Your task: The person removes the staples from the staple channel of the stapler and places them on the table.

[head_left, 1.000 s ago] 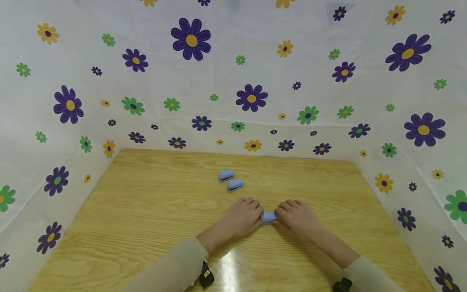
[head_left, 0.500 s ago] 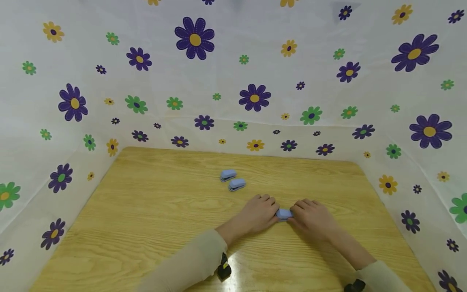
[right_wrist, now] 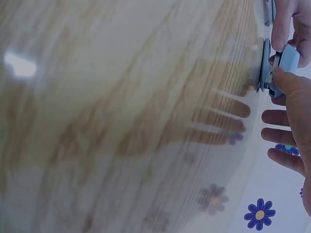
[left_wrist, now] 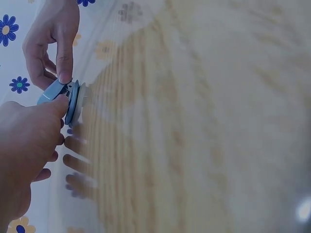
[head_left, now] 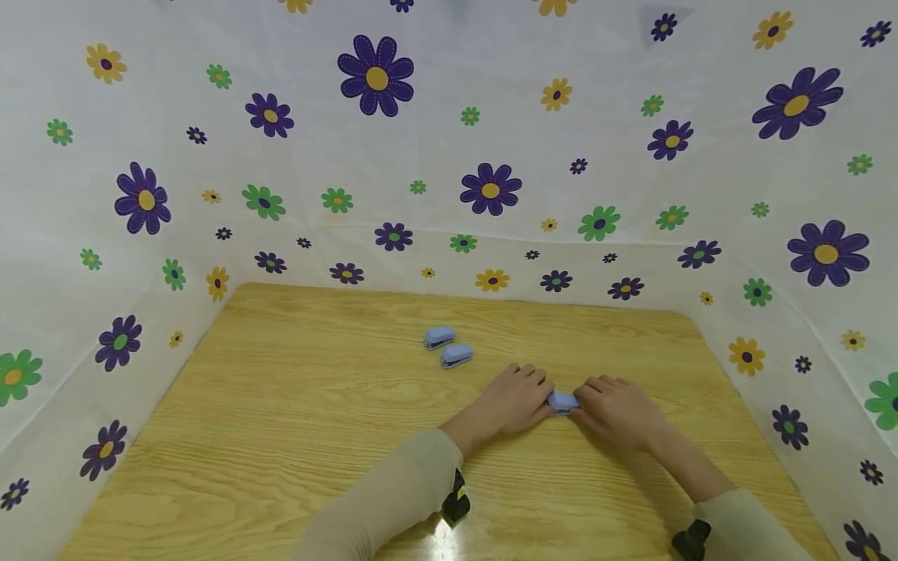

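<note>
Lining the far left, a white cloth (head_left: 42, 195) printed with purple, green and yellow flowers runs round behind the wood-grained bench (head_left: 281, 389) and on along the right side. Coming inward, a pale sleeve (head_left: 382, 499) reaches up from the lower edge, with a black device (head_left: 457, 505) at its cuff. Farther back on the bench sit two light blue staplers, the left one (head_left: 439, 337) slightly behind the right one (head_left: 457, 355) and just beside it. To the right of this pair, nearer the person, the left hand (head_left: 515, 399) has its grip clamped on the left end of a third blue stapler (head_left: 562, 402), thumb on the near side. That stapler lies between both hands, right of the bench's middle; whether its base touches the surface I cannot tell. The right hand's (head_left: 617, 409) grip pinches the other end, with its remaining fingers spread clear in the right wrist view. Beyond it, another black device (head_left: 692, 539) sits by the right sleeve (head_left: 751, 526).
</note>
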`<state>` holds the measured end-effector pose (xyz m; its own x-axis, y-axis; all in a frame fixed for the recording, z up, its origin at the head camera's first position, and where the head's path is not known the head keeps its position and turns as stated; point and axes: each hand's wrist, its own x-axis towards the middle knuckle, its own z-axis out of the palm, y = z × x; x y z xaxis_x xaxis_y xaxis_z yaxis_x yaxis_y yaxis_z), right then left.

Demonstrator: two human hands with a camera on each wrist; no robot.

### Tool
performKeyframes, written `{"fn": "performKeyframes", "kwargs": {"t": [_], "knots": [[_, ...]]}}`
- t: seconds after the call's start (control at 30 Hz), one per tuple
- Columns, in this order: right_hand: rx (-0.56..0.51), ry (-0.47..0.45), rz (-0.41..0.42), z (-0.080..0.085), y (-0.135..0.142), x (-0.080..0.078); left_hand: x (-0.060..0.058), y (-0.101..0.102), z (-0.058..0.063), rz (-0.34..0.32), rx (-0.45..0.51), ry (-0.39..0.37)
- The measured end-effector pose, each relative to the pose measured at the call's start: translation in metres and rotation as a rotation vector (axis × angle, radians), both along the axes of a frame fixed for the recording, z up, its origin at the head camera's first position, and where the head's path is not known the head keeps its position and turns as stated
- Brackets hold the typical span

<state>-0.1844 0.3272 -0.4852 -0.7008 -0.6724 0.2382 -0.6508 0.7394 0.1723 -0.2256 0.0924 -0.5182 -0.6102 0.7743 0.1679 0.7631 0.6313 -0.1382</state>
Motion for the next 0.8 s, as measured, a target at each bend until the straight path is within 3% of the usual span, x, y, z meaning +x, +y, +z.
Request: {"fn": "performKeyframes", "kwargs": {"t": [0.27, 0.43, 0.8], "knots": [[-0.015, 0.004, -0.008, 0.000, 0.011, -0.007, -0.012, 0.016, 0.006, 0.000, -0.027, -0.050], [-0.006, -0.018, -0.049, 0.001, 0.019, -0.009, -0.017, 0.027, 0.006, 0.003, -0.046, -0.038], [-0.019, -0.034, -0.083, -0.001, 0.028, -0.015, -0.023, 0.038, 0.006, 0.052, -0.045, -0.063]]}}
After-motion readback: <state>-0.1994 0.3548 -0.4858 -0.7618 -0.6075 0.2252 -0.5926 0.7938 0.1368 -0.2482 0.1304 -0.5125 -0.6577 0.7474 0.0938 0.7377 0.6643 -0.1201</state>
